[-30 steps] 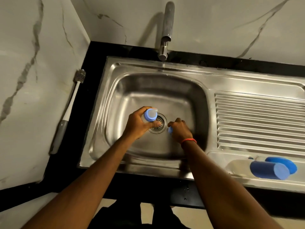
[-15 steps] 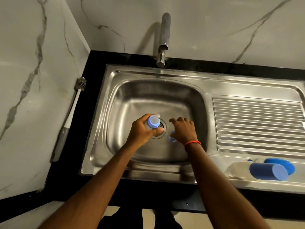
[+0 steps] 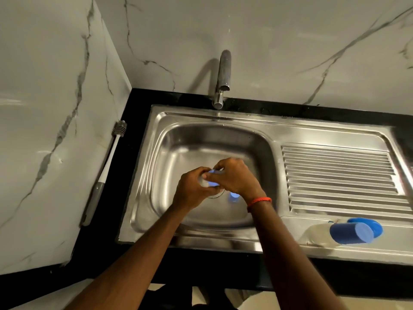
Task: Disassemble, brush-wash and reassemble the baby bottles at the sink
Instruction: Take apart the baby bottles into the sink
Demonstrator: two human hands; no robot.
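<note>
Over the drain of the steel sink [image 3: 178, 139], my left hand [image 3: 192, 194] grips a small baby bottle [image 3: 204, 180] with a blue screw collar [image 3: 212, 183]. My right hand [image 3: 237, 177] has its fingers curled over that collar from the right. The bottle is blurred and mostly hidden by both hands. A small blue cap [image 3: 233, 196] lies on the basin floor under my right wrist. A second baby bottle [image 3: 317, 233] with a blue cap [image 3: 350, 236] lies on its side at the draining board's front right.
A bottle brush [image 3: 109, 166] with a white and grey handle lies along the left wall on the black counter. The tap [image 3: 222, 79] hangs over the basin's back edge, with no water seen. A blue part [image 3: 371, 223] sits behind the lying bottle. The ribbed drainer [image 3: 339, 175] is to the right.
My right hand left the small blue cap on the basin floor and moved left onto the collar of the bottle held by my left hand. The camera tilted upward.
</note>
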